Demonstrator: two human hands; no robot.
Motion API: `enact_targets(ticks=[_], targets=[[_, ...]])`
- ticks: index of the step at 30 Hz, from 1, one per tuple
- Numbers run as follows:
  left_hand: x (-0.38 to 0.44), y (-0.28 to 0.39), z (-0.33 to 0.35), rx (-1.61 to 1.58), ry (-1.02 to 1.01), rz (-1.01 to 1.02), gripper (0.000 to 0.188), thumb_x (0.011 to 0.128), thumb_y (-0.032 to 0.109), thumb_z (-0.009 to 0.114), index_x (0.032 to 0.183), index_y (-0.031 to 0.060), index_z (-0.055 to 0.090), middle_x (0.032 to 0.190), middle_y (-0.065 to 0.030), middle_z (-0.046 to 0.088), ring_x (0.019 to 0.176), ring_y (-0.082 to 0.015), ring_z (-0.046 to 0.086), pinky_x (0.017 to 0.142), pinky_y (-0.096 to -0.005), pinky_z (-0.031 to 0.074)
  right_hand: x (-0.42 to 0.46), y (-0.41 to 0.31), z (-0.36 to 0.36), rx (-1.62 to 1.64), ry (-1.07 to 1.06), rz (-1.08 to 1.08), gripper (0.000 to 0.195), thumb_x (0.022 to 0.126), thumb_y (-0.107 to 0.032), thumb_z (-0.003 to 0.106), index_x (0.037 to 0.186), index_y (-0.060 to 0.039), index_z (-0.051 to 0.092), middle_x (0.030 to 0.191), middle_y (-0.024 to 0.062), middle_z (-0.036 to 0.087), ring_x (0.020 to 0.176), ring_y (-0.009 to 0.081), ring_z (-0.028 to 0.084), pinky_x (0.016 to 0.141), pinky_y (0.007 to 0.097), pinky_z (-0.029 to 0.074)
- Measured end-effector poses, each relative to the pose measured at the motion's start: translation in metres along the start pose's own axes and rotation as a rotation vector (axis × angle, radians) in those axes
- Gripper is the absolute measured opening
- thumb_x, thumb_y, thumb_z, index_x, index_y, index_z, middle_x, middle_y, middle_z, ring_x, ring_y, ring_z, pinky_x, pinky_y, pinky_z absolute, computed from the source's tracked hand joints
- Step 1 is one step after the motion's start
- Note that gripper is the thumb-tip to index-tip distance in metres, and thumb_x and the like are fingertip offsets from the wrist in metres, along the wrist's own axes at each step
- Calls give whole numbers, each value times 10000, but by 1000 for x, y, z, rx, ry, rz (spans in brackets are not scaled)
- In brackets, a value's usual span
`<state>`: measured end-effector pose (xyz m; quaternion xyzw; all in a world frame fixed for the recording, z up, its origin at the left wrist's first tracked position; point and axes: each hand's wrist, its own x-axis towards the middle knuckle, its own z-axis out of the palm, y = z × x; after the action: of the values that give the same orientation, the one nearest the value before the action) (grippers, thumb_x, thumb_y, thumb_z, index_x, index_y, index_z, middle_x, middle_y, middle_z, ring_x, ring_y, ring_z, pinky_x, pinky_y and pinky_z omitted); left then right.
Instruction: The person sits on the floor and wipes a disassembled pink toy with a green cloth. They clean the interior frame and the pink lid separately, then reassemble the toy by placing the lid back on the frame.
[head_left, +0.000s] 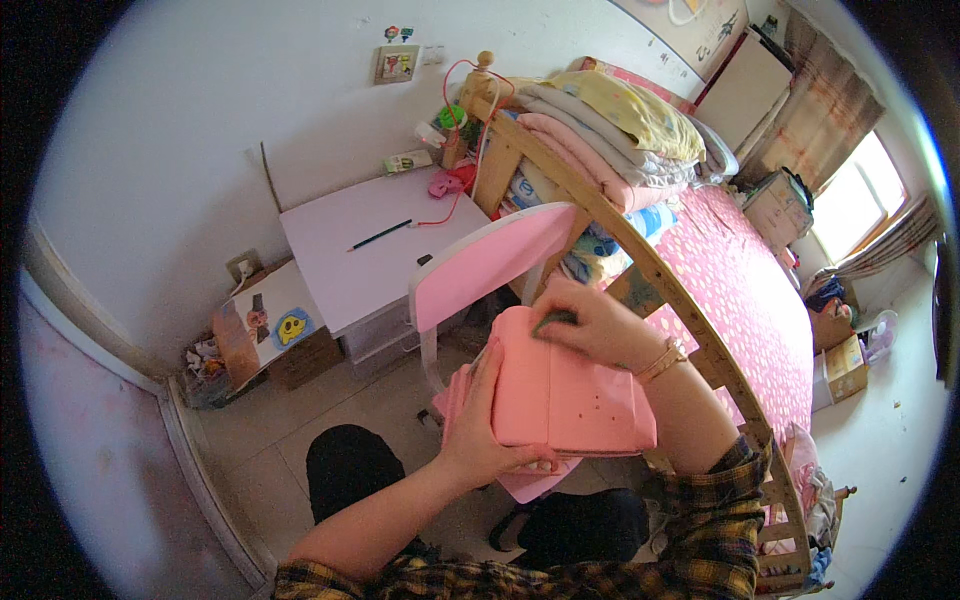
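Note:
A pink box-like object (525, 390), with a seam down its face and several small dark spots, is held up above my lap. My left hand (480, 435) grips its left side and lower edge, fingers spread along it. My right hand (585, 322) is at its upper edge, pinching a small dark green item (556, 321) against the pink surface; what the item is cannot be told. Behind the pink object stands a chair with a pink backrest (487, 262), and part of its pink seat (536, 484) shows below.
A white desk (337, 277) with a dark pencil (380, 235) and a red cord (457, 202) stands ahead. To the right are a wooden bed rail (660, 262), folded quilts (622, 127) and a pink patterned bed (750, 285). A cardboard box (240, 352) sits left of the desk.

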<state>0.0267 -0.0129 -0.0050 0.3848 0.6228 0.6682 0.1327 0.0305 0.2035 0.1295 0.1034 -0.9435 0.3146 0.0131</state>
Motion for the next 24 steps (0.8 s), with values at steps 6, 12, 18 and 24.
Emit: enact_targets(ticks=[6,12,18,24], targets=[[2,-5,3,17,44,32,1301,595,466,898,1579,-5,189,1556,-200,353,1379,-383,348,1171,-486,220,-11,-51,26,-137,-271,-363,135,827,-194,735,934,-135,679,1021,92,627,1007,306,574,899,451,428],[-3,1,6,35,80,-10,1178,657,360,851,1581,17,206,1501,-209,402,1338,-378,394,1146,-484,272,-11,16,-1,-256,189,88,145,895,-123,675,989,-30,616,977,157,626,978,342,596,896,412,474],[-1,0,9,-184,80,-12,1129,699,193,842,1590,29,168,1560,-218,321,1421,-353,363,1179,-465,300,-97,28,-68,-414,473,423,179,913,-130,606,1047,-10,602,929,184,671,897,329,673,809,418,529],[-8,0,2,-292,10,-218,1170,813,260,823,1606,46,-11,1644,-191,199,1495,-320,276,1206,-449,267,-186,-1,-86,-188,240,779,546,1007,-485,512,986,38,668,833,151,706,817,241,682,748,390,534]])
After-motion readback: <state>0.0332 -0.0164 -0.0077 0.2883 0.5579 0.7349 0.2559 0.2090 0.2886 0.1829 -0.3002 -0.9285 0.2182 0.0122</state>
